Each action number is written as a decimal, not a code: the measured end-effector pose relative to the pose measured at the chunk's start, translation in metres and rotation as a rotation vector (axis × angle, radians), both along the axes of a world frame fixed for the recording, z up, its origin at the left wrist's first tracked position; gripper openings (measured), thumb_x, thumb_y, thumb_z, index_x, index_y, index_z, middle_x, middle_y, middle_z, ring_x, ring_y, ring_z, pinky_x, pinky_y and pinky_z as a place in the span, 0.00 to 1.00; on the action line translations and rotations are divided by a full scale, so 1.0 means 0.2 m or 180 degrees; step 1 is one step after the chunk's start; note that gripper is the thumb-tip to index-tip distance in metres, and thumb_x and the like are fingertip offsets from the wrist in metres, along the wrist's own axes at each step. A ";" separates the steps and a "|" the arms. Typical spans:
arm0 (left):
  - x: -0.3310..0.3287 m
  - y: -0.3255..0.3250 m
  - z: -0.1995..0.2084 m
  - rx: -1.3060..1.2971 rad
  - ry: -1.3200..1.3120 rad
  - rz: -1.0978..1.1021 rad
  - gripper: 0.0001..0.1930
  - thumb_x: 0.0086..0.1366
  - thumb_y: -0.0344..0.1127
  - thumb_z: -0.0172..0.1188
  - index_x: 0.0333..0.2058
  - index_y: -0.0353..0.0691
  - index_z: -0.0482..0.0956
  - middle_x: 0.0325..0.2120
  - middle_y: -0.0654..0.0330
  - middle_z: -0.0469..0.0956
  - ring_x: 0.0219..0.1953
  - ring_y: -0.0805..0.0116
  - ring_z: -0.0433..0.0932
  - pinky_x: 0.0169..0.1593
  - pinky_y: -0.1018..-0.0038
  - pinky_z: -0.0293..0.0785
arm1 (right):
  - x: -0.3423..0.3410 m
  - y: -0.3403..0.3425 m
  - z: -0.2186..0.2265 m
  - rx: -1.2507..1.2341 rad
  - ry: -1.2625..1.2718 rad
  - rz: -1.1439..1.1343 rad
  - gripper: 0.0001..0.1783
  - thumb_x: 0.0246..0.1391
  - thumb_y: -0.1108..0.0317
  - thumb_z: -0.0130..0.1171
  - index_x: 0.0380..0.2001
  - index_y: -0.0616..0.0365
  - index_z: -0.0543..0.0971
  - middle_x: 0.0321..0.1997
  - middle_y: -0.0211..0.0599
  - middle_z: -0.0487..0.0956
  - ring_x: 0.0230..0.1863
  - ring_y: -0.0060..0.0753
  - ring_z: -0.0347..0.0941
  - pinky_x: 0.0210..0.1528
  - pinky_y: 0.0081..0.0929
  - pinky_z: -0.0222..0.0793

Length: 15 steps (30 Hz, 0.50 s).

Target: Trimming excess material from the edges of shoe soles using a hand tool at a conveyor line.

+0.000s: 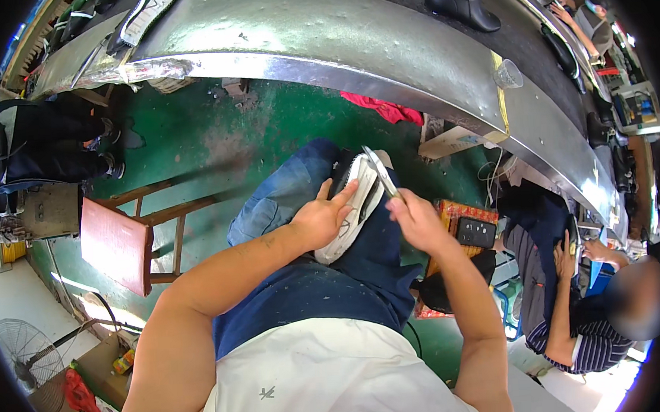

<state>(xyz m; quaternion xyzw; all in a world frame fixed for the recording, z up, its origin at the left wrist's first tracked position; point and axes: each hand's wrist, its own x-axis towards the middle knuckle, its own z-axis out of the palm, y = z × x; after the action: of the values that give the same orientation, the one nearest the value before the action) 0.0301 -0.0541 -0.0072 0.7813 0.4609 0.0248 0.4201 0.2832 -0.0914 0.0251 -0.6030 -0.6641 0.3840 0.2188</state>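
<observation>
A shoe [340, 244] with a pale sole and a dark upper lies sole up across my lap, its far end between my knees. My left hand [323, 220] presses on it from the left side, with fingers stretched over the sole and the others curled at its edge. Gripped in my right hand [418, 221] is a slim silver-bladed tool [381, 175]. The blade reaches up and left along the right edge of the sole, near its far end. My fingers hide the tool's handle, so its exact kind is unclear.
A long metal-topped bench [298, 28] curves across the far side, carrying a black shoe [460, 7] and a clear cup [508, 74]. A stool [116, 245] stands left, near a fan [28, 354]. Another person [574, 305] works at right; someone's legs [58, 149] show far left.
</observation>
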 end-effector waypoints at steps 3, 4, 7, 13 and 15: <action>-0.03 0.00 -0.07 0.0021 -0.0103 -0.0138 0.32 0.77 0.47 0.46 0.75 0.58 0.49 0.63 0.13 0.53 0.47 0.26 0.79 0.54 0.51 0.78 | -0.12 0.10 -0.08 -0.0259 -0.0953 0.0409 0.24 0.72 0.51 0.45 0.42 0.65 0.76 0.34 0.58 0.82 0.39 0.65 0.79 0.44 0.52 0.73; -0.04 0.00 -0.07 0.0025 -0.0103 -0.0141 0.32 0.77 0.47 0.46 0.75 0.58 0.49 0.63 0.13 0.53 0.47 0.26 0.79 0.54 0.51 0.78 | -0.12 0.11 -0.07 -0.0256 -0.0952 0.0405 0.24 0.72 0.51 0.45 0.42 0.65 0.76 0.34 0.58 0.82 0.39 0.65 0.79 0.44 0.52 0.73; -0.06 0.00 -0.03 0.0042 -0.0014 -0.0334 0.34 0.75 0.50 0.49 0.75 0.58 0.50 0.61 0.11 0.53 0.51 0.26 0.77 0.55 0.51 0.77 | -0.10 0.09 -0.06 -0.0477 -0.0344 0.0353 0.25 0.72 0.50 0.44 0.41 0.65 0.75 0.36 0.62 0.81 0.41 0.68 0.78 0.45 0.56 0.71; -0.15 -0.15 -0.13 0.0791 -0.1019 0.0320 0.38 0.73 0.50 0.55 0.74 0.41 0.52 0.64 0.21 0.60 0.60 0.28 0.72 0.63 0.59 0.71 | -0.14 0.03 0.03 -0.0897 -0.0256 0.0338 0.25 0.72 0.50 0.44 0.41 0.65 0.75 0.35 0.61 0.81 0.41 0.66 0.78 0.45 0.56 0.71; -0.13 -0.19 -0.07 -0.0715 -0.0760 0.1363 0.38 0.73 0.47 0.55 0.72 0.30 0.53 0.61 0.27 0.68 0.61 0.33 0.72 0.66 0.62 0.67 | -0.18 -0.08 0.01 -0.0641 0.0225 0.0203 0.24 0.72 0.50 0.44 0.40 0.64 0.75 0.35 0.60 0.81 0.41 0.66 0.78 0.45 0.56 0.71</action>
<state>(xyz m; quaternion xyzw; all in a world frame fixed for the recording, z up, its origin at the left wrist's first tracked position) 0.0042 -0.0912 -0.0202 0.6061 0.5627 0.1538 0.5406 0.2470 -0.1076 0.0280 -0.5867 -0.6328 0.4766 0.1680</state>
